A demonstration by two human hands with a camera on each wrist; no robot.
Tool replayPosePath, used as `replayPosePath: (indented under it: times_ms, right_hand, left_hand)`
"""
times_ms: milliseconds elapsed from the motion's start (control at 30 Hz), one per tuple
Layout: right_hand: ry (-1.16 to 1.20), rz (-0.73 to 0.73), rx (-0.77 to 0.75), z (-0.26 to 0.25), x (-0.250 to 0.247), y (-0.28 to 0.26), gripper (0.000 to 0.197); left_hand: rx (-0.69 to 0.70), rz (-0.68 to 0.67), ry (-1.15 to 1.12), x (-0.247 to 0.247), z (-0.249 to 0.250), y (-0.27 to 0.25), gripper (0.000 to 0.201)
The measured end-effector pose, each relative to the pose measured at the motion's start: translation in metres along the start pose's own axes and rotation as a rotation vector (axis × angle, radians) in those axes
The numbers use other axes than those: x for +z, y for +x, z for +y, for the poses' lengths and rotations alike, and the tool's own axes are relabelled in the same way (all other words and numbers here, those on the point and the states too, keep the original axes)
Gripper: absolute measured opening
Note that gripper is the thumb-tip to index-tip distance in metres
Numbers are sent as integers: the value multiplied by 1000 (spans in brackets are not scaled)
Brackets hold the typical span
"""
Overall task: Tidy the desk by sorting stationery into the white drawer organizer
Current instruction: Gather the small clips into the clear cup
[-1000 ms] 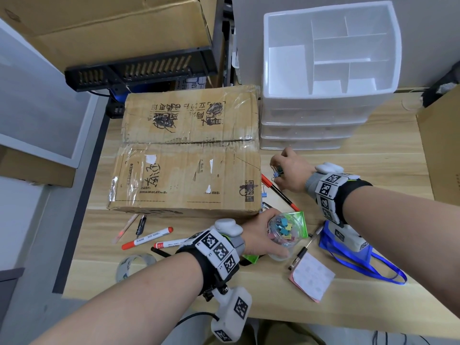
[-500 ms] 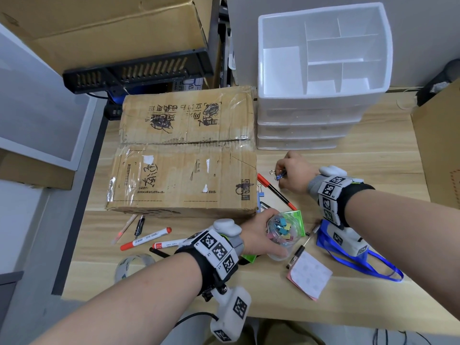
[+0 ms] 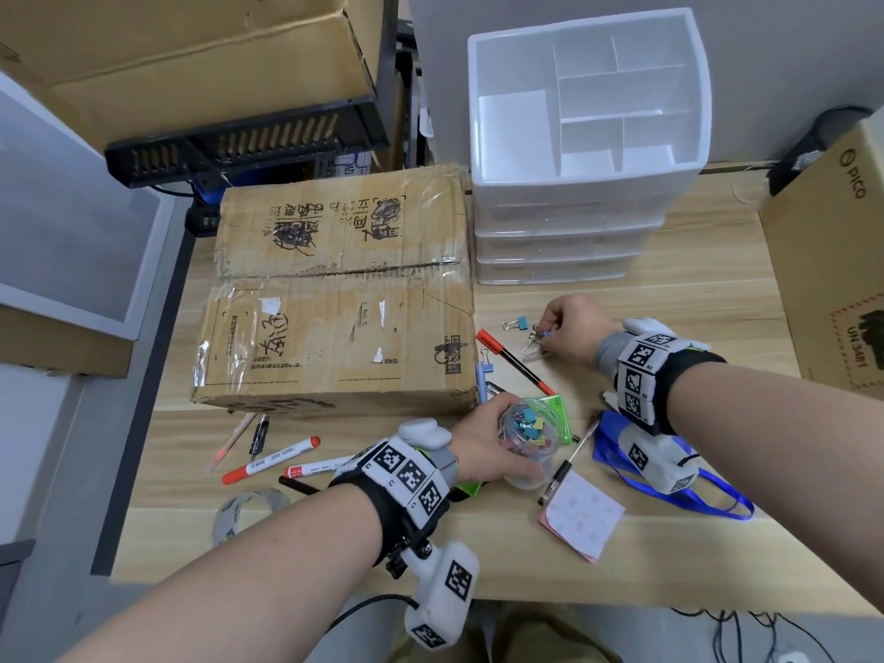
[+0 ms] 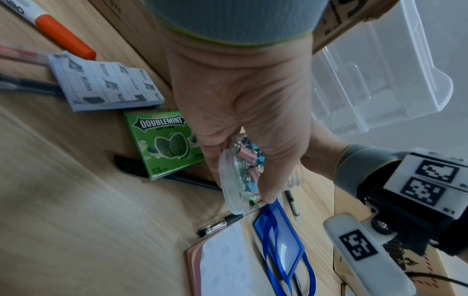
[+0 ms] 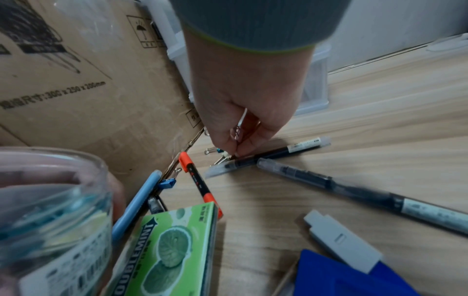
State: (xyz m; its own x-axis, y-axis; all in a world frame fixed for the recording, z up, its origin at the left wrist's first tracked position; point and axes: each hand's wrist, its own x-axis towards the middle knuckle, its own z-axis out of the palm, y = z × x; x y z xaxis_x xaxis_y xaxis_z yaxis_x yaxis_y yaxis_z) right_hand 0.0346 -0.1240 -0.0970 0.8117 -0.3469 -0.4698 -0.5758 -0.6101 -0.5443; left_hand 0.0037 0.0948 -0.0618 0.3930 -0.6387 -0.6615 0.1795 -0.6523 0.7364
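The white drawer organizer [image 3: 583, 102] stands at the back of the desk with its divided top tray open to view. My left hand [image 3: 478, 447] grips a clear jar [image 3: 524, 437] of coloured binder clips, tilted on the desk; the left wrist view shows the fingers wrapped round the jar [image 4: 235, 180]. My right hand [image 3: 569, 330] is down at the desk and pinches small binder clips [image 3: 535, 339], whose wire loops show inside the curled fingers [image 5: 236, 132]. A blue binder clip [image 3: 519, 323] lies loose just left of that hand. A red-capped pen [image 3: 514, 361] lies between the hands.
A taped cardboard box [image 3: 335, 303] fills the desk's left half, and another box [image 3: 832, 279] stands at the right edge. A green gum pack [image 5: 172, 250], markers [image 3: 272, 461], a tape roll [image 3: 248, 509], a pink notepad [image 3: 581, 519] and a blue lanyard holder [image 3: 669, 490] lie along the front.
My right hand has shifted slightly to the right along the desk, still pinching clips, and a blue clip now shows beside it. My left hand and the jar have stayed put.
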Motion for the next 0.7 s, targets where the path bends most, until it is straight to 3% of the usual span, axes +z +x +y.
replayPosePath:
  times_ms: [200, 400, 600, 700]
  right_hand:
    - [196, -43, 41, -3, -23, -17, 11]
    - [559, -538, 129, -6, -51, -33, 22]
    - [285, -709, 24, -27, -54, -59, 21]
    - [86, -668, -41, -39, -51, -67, 17]
  left_hand:
    - [10, 40, 17, 2, 0, 0, 70]
    - [22, 58, 49, 6, 2, 1, 72]
    - [45, 96, 44, 9, 6, 8, 69]
    - [53, 99, 22, 10, 6, 12, 69]
